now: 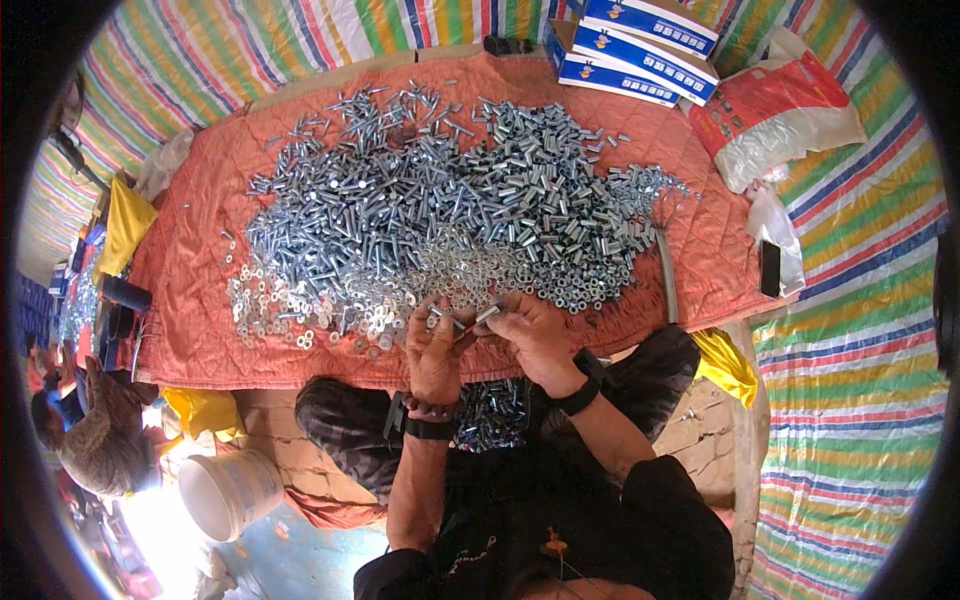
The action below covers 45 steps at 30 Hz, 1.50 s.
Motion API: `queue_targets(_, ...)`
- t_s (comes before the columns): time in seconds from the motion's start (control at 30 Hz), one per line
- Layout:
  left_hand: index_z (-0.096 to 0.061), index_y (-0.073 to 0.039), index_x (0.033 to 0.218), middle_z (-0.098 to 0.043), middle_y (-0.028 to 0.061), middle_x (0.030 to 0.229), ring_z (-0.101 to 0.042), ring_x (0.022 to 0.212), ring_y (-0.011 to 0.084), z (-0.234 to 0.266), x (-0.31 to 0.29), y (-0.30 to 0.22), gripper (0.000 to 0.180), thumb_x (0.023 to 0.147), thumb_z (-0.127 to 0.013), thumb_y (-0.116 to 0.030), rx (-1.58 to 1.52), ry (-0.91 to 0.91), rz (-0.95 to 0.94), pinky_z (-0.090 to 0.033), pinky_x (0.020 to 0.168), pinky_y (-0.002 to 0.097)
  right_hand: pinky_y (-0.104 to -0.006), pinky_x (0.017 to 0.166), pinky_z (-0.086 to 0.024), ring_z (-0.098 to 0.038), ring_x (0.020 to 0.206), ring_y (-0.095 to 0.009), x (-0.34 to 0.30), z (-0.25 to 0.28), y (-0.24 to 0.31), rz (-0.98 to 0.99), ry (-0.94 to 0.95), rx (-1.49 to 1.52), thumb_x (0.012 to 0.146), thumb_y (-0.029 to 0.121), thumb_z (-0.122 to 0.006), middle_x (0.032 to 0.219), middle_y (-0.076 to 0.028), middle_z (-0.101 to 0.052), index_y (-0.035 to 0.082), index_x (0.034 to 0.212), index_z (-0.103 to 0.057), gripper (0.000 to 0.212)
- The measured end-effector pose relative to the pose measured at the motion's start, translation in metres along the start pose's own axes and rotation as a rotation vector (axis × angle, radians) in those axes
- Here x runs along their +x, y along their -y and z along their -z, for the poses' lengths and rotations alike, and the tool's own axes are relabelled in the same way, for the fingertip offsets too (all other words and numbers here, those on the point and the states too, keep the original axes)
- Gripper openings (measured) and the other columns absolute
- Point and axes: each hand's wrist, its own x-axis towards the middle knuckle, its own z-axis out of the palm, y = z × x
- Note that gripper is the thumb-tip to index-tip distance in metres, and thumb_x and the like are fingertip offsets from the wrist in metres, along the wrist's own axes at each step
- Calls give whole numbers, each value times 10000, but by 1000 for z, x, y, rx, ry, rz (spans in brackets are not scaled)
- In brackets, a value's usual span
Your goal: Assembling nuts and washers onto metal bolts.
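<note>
My left hand [433,362] pinches a slim metal bolt [450,320] between thumb and fingers. Close beside it, my right hand [537,342] grips a short silvery metal sleeve [487,314]. The two parts point toward each other, with a small gap between them. Both hands hover over the near edge of a heap of hardware. Long bolts [350,200] fill its left and middle, and sleeves [560,190] lie to the right. Small ring washers [460,265] sit just beyond my hands, with hex nuts [585,285] to their right and wider flat washers [275,305] to their left.
A red quilted cloth [190,280] covers the table. Blue-and-white boxes [640,50] and a red-and-clear plastic bag [780,110] lie at the far right, near a black phone [769,268]. Metal parts [490,415] fill my lap area. A white bucket [230,495] and another person [105,430] are at left.
</note>
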Motion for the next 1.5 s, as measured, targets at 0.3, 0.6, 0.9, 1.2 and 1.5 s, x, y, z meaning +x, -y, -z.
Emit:
queue_targets(0.3,-547,-72,1201,-709,124,1012,-692,868,225,-23,-22,16,214,1019,-591,-176,-85,-114,-99,-580,771,357,-305,856,-590,-698,959,-175,-25,-12,-13,20,-67,61,926,34,-687,1094,-111,-703,-20,1101,-644,188)
queue_targets(0.6,-664,38,1079,-716,103,918,-700,805,178,-19,-46,25,211,1002,-624,-154,232,-207,-176,-596,743,330,-257,746,-530,-629,841,-91,-36,0,-15,331,-78,-549,890,107,-751,991,-17,-672,7,1086,-650,242)
queue_targets(0.9,-658,28,1157,-711,70,907,-672,776,129,6,-61,37,268,1048,-548,-191,434,6,-55,-568,700,286,-302,694,-519,-662,804,-133,-42,-3,12,344,12,-964,849,137,-779,872,-64,-693,6,971,-691,199)
queue_targets(1.2,-659,0,1168,-670,2,978,-588,856,80,22,-60,33,335,1080,-485,-273,369,30,99,-503,750,263,-345,695,-526,-673,797,-272,-31,-8,2,504,253,-1206,876,109,-716,858,-110,-678,19,1035,-710,183)
queue_targets(1.5,-685,38,1128,-684,10,1016,-569,871,77,43,-54,27,263,1027,-592,-186,451,-208,45,-470,777,260,-411,731,-516,-664,798,-337,25,-14,-37,377,108,-1160,911,150,-670,878,-153,-690,0,1016,-713,188)
